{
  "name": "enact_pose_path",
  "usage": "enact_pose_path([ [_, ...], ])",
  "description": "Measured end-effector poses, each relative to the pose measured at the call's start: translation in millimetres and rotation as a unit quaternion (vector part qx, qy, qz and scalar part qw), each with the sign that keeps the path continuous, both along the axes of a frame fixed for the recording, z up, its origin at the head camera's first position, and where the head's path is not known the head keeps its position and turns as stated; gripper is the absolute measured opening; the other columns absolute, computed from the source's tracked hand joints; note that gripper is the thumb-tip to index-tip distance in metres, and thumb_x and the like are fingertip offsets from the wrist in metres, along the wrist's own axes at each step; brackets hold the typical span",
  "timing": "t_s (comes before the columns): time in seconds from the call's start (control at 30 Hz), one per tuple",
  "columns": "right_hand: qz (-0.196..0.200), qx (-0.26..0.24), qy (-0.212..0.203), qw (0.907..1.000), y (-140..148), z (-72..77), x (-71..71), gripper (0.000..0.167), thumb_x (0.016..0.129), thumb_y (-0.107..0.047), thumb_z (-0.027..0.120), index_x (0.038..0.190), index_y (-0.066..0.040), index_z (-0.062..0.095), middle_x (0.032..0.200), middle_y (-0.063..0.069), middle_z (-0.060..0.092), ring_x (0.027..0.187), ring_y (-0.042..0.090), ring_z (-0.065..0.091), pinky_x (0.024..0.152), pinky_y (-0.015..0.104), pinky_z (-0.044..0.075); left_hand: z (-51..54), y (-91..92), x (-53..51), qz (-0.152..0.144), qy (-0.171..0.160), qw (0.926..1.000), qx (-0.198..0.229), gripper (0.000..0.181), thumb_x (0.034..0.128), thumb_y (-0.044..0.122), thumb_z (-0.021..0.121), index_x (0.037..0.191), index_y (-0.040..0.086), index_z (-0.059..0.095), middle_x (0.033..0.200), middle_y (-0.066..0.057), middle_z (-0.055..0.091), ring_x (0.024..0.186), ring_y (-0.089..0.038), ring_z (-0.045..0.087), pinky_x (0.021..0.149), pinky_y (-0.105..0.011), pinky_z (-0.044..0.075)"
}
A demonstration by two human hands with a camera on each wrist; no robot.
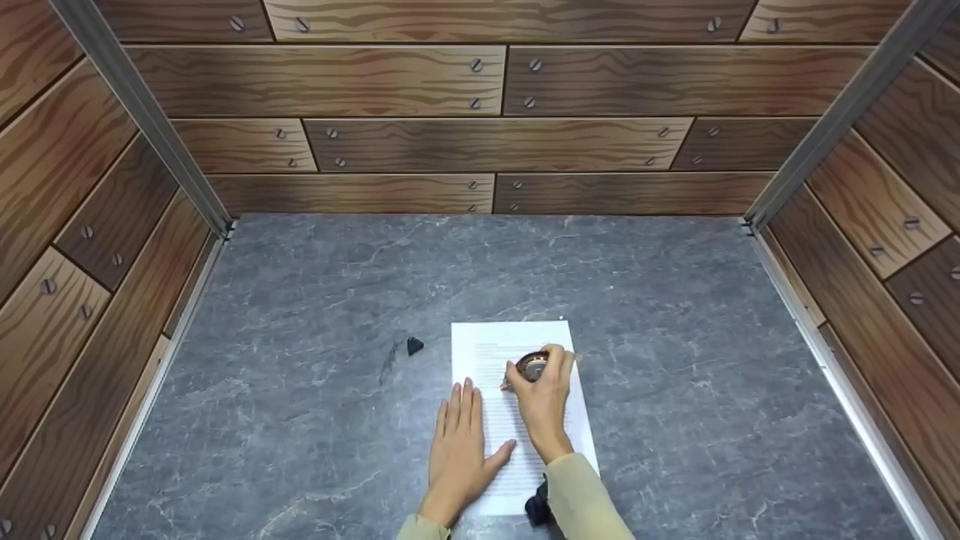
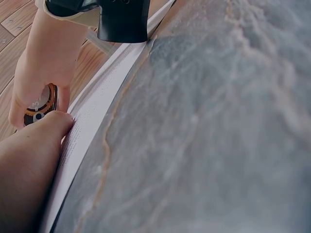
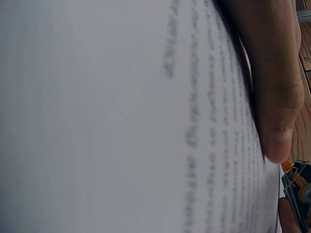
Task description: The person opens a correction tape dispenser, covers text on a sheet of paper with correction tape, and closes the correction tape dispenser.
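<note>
A sheet of printed paper [image 1: 510, 480] lies on the grey marbled table. My left hand [image 1: 459, 450] rests flat along its left side, fingers straight and thumb spread over the print. In the upper right part of the sheet, my right hand [image 1: 544, 394] pinches a round, dark correction tape [image 1: 534, 365] between thumb and fingers. Its orange tip points down-left at the lines of text. The right wrist view shows the correction tape [image 3: 297, 182] partly cut off at the edge, past the left thumb [image 3: 279, 111]. Whether the tip touches the paper is unclear.
A small black triangular piece [image 1: 415, 346] lies on the table left of the sheet. Wood-patterned walls [image 1: 405, 142] with grey metal corner posts [image 1: 150, 112] enclose the table at the back and sides. A black wrist camera [image 1: 538, 506] sits beside the right sleeve.
</note>
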State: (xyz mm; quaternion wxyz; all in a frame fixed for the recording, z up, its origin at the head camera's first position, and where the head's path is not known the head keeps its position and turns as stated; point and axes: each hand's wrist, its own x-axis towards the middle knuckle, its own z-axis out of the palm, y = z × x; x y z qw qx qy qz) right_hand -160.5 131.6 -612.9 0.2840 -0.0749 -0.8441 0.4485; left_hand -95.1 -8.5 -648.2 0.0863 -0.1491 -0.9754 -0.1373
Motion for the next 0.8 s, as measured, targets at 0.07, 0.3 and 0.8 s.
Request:
enact_pose_path([
  [0.07, 0.001, 0.011, 0.002, 0.9999, -0.6, 0.1, 0.3, 0.048, 0.079, -0.014, 0.084, 0.107, -0.004, 0.047, 0.108, 0.015, 0.044, 0.097, 0.032, 0.059, 0.079, 0.043, 0.058, 0.2, 0.0, 0.3, 0.001, -0.005, 1.0000, -0.001, 0.096, 0.0923, 0.071, 0.042, 0.154, -0.002, 0.030, 0.163, -0.017, 0.021, 0.151, -0.031, 0.015, 0.121, -0.047, 0.015],
  [0.3, -0.003, 0.040, 0.010, 0.9992, -2.4, 1.9, 0.1, 0.048, 0.076, -0.011, 0.085, 0.107, -0.003, 0.049, 0.105, 0.015, 0.043, 0.096, 0.034, 0.059, 0.080, 0.045, 0.058, 0.9, 0.8, 1.1, 0.003, -0.011, 0.9999, 0.002, 0.097, 0.0923, 0.072, 0.041, 0.154, -0.001, 0.029, 0.163, -0.016, 0.019, 0.151, -0.030, 0.013, 0.121, -0.047, 0.015],
  [0.8, 0.002, 0.057, 0.003, 0.9983, -1.2, 4.0, -1.3, 0.047, 0.077, -0.013, 0.085, 0.107, -0.004, 0.050, 0.105, 0.015, 0.043, 0.094, 0.034, 0.057, 0.078, 0.046, 0.058, 3.9, 1.5, 0.0, 0.006, -0.015, 0.9999, -0.005, 0.097, 0.0919, 0.072, 0.042, 0.154, -0.002, 0.030, 0.163, -0.016, 0.020, 0.151, -0.030, 0.014, 0.121, -0.046, 0.016],
])
